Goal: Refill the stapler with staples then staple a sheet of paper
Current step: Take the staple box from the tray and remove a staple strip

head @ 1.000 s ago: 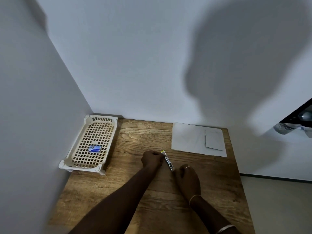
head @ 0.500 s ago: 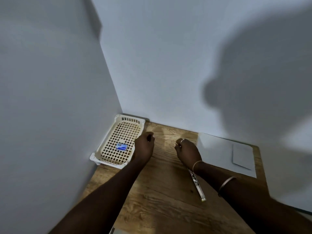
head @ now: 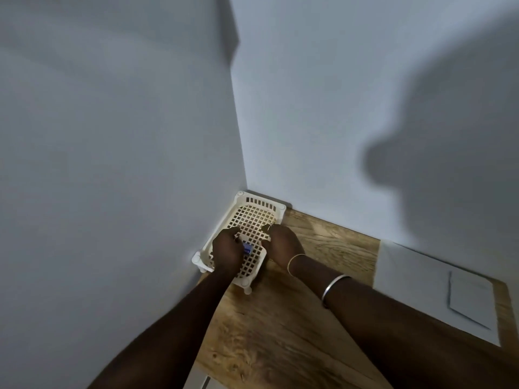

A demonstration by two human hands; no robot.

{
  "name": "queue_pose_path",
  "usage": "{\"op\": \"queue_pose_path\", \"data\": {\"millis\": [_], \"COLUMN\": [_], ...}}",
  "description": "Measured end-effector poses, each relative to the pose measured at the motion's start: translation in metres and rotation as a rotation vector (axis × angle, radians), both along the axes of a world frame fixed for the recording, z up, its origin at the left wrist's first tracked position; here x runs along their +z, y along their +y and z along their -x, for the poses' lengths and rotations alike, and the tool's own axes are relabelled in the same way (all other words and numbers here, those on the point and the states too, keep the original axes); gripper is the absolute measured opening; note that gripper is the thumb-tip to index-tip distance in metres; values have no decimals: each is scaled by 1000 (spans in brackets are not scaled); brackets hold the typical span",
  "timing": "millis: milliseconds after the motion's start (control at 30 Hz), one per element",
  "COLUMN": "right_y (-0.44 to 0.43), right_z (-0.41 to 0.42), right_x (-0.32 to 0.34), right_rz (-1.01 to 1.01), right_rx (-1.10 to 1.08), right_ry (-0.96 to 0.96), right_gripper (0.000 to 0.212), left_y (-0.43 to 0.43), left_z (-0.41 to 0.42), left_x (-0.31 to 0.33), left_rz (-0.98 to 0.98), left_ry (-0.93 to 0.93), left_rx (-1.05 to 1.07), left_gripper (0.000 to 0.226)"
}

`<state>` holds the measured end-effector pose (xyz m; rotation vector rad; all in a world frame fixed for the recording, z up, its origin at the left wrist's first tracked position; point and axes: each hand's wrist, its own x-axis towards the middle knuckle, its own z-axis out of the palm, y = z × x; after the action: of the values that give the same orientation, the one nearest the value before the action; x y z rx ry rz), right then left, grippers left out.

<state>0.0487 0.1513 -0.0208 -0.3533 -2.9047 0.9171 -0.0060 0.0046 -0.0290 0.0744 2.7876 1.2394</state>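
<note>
Now both hands are down in the cream lattice basket (head: 254, 217) at the lower middle of the frame, tucked into the corner where the two walls meet. The left hand (head: 227, 252) is curled over the small blue staple box (head: 247, 248), its fingers bent around the near side; whether it has actually gripped the box or only touches it, I cannot tell from here. The right hand (head: 282, 242) is just beside the box on the other side, fingers loosely bent and nothing visibly in them. The stapler itself is nowhere in view, so I cannot say where it lies.

To my eye the step in hand is fetching the staples. It would go best with a pinch on the box's two short sides and a straight lift, since the basket's raised rim stands on every side and a sideways drag would catch on it. The second hand could steady the basket, which looks light and sits on little feet.

Room is tight to the left and behind, where the walls close in. The open wooden tabletop (head: 280, 327) stretches toward the lower right, free for bringing the box back. The sheet of paper (head: 415, 279) lies at the right edge, with a smaller slip (head: 469, 300) on it, well apart from the basket.
</note>
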Motion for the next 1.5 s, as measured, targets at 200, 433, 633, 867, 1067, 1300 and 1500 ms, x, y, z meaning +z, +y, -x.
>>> {"op": "queue_pose_path", "data": {"millis": [200, 433, 633, 867, 1067, 1300, 1500], "right_y": [-24, -33, -30, -4, 30, 58, 68], "right_z": [16, 18, 14, -9, -51, -91, -122], "right_x": [-7, -19, -22, 11, 57, 102, 109], "right_rz": [1, -66, -42, 199, 482, 541, 530], "right_rx": [72, 107, 53, -167, -368, -472, -487], "right_ry": [-57, -103, -22, 252, 519, 748, 775], "right_gripper": [30, 24, 20, 44, 33, 29, 30], "left_y": [-8, -11, -7, 21, 72, 123, 142], "left_z": [8, 8, 7, -3, -32, -59, -75], "left_x": [-6, -11, -5, 22, 56, 98, 113], "left_rz": [53, 126, 43, -447, -1068, -1402, -1415], "left_ry": [-58, -33, -62, -120, -422, -558, -660], "left_rx": [13, -43, -24, -46, -134, -413, -455], "left_gripper": [39, 31, 36, 21, 26, 27, 17]}}
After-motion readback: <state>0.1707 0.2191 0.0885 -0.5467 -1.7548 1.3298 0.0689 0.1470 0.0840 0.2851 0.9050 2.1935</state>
